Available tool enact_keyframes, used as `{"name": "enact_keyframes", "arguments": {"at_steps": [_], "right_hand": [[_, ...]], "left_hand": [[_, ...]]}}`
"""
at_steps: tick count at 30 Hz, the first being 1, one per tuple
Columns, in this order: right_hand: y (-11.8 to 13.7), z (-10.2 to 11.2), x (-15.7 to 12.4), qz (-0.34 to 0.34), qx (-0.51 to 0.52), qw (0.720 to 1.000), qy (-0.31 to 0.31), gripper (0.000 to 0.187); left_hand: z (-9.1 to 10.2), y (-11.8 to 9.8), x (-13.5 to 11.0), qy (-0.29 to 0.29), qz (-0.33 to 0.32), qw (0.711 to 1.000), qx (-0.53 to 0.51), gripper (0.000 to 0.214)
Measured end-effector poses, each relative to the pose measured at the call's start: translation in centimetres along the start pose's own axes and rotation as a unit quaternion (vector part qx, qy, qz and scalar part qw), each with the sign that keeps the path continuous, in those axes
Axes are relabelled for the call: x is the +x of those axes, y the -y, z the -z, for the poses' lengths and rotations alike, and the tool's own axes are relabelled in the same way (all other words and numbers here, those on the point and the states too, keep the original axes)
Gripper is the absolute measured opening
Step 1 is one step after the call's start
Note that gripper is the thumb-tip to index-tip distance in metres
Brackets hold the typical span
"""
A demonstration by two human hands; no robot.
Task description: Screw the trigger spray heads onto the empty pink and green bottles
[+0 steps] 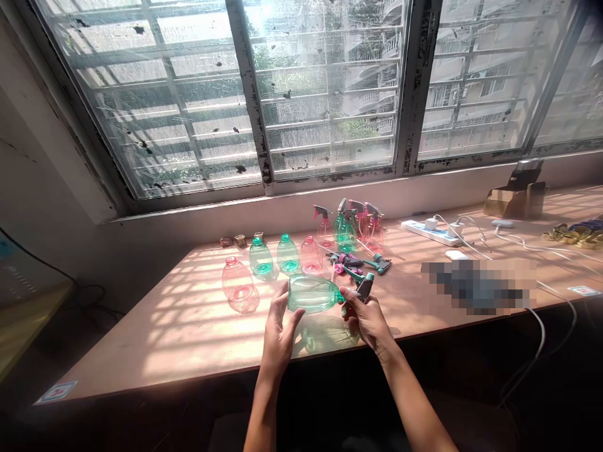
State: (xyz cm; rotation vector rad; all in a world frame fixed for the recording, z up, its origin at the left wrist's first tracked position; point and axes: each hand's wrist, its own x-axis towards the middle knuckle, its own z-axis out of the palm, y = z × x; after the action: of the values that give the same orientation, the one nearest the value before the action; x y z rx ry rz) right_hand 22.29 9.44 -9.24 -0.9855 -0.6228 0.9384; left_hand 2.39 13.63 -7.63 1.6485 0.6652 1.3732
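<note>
A clear green spray bottle (pixel 313 294) lies sideways in the air above the table's front edge, held between both hands. My left hand (pixel 279 326) grips its base end, thumb below and fingers behind. At the neck, my right hand (pixel 367 317) is closed around the collar of the grey and green trigger head (pixel 363 285). Whether the head is fully screwed on cannot be seen. Behind the held bottle stand headless bottles: a pink one (pixel 238 280), a green one (pixel 260 256), another green one (pixel 287 252) and a second pink one (pixel 311 254).
Loose trigger heads (pixel 346 260) with tubes lie behind my right hand. Several bottles with heads fitted (pixel 346 232) stand by the window wall. To the right are a power strip (pixel 431 232), white cables, a white mouse (pixel 456 255), a cardboard box (pixel 513 199) and a blurred-out patch.
</note>
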Motion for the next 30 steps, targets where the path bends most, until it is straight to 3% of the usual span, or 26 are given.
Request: {"name": "enact_keyframes", "arguments": {"at_steps": [6, 13, 19, 23, 30], "right_hand": [[-0.44, 0.12, 0.20, 0.047, 0.021, 0.999, 0.001, 0.043], [-0.67, 0.07, 0.28, 0.076, 0.022, 0.997, 0.018, 0.035], [-0.85, 0.37, 0.18, 0.044, -0.003, 0.998, 0.041, 0.038], [-0.54, 0.26, 0.09, 0.061, 0.035, 0.997, 0.034, 0.036], [-0.47, 0.24, 0.06, 0.041, 0.031, 0.998, 0.024, 0.039]], "left_hand": [[-0.08, -0.79, -0.32, 0.018, 0.047, 0.998, 0.044, 0.049], [-0.12, -0.21, -0.34, -0.026, 0.058, 0.997, 0.037, 0.051], [-0.23, -0.45, -0.31, -0.021, 0.063, 0.997, 0.028, 0.047], [-0.21, -0.73, -0.24, 0.000, 0.039, 0.999, 0.035, 0.043], [-0.28, -0.92, -0.23, 0.010, 0.077, 0.996, 0.032, 0.047]]}}
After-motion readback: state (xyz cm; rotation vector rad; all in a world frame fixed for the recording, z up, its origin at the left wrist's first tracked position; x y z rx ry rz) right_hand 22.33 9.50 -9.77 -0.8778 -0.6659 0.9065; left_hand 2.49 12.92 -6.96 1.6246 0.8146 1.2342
